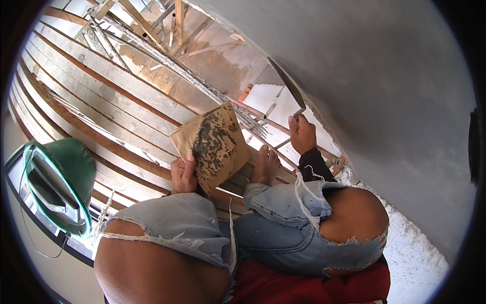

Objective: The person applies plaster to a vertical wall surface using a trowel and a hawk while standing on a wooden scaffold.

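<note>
My left hand (183,175) is closed on the lower left edge of a square brown board (215,147), its thumb lying on top. Dark grey, patchy smears cover much of the board's face. Farther right, my right hand (302,135) is wrapped round the handle of a trowel (289,85). The trowel's long thin blade shows nearly edge-on, along the border of the grey plastered wall (374,76). Most of the handle is hidden in my fist. A dark sleeve covers my right wrist.
Wooden planks (106,96) with gaps between them run beneath me. A green bucket (71,162) tilts at the left, beside a dark-framed window (30,202). Scaffold poles (177,68) stand beyond the planks, above a lower floor (202,83). My bare foot (266,167) rests near the board.
</note>
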### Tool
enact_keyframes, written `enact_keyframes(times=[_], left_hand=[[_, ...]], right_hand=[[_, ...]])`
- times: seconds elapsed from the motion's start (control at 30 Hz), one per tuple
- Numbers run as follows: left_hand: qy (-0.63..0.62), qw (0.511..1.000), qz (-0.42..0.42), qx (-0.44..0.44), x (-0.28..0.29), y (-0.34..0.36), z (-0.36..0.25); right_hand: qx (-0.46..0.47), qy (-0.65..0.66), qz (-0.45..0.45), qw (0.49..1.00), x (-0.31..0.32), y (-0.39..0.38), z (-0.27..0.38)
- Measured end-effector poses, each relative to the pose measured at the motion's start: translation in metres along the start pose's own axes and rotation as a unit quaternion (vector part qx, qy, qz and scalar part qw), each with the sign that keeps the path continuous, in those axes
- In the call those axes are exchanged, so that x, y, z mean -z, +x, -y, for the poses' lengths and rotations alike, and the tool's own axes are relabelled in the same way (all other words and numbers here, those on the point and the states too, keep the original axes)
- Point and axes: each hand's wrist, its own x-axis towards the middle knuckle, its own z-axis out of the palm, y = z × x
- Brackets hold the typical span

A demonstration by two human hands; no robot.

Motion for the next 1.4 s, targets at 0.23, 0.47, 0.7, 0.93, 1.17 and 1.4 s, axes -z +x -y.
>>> enact_keyframes(times=[0.23,0.47,0.7,0.93,1.17,1.4], left_hand=[[0.030,0.999,0.012,-0.003,0.006,0.001,0.004],[0.007,1.000,0.001,0.012,0.003,-0.002,-0.003],[0.025,1.000,0.011,0.005,0.005,-0.001,0.002],[0.018,1.000,0.011,0.004,0.005,0.000,0.003],[0.025,1.000,0.004,-0.001,0.001,-0.001,-0.004],[0.035,0.999,0.018,-0.007,0.003,0.001,-0.002]], right_hand=[[-0.046,-0.006,0.035,0.998,0.001,0.004,-0.008],[-0.042,0.006,0.031,0.999,0.000,0.005,-0.001],[-0.019,0.009,-0.007,1.000,-0.011,0.004,0.005],[-0.029,0.020,0.015,0.999,-0.009,0.015,0.023],[-0.016,0.021,0.080,0.996,-0.028,0.068,0.062],[0.017,0.045,0.044,0.998,-0.012,0.046,0.059]])
